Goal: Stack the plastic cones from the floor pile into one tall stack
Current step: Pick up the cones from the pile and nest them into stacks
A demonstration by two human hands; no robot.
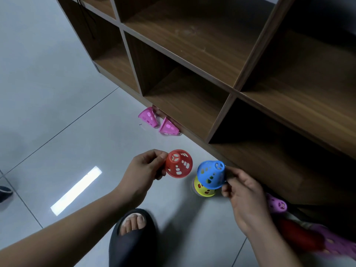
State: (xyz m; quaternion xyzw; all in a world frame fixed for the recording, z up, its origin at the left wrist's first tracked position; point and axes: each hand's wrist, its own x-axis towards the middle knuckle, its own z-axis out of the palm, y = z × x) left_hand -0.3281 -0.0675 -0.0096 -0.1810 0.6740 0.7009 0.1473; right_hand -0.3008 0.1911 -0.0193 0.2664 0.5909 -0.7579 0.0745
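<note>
My left hand grips a red perforated cone by its rim, held above the floor. My right hand pinches a blue cone that sits tilted over a yellow cone standing on the floor. Two pink cones lie on their sides by the shelf's base. A purple cone lies partly hidden behind my right hand, with more red and purple cones blurred at the lower right.
A wooden cubby shelf runs diagonally along the right, its base close behind the stack. My foot in a dark slipper stands on the grey tiled floor. Another shoe shows at the left edge.
</note>
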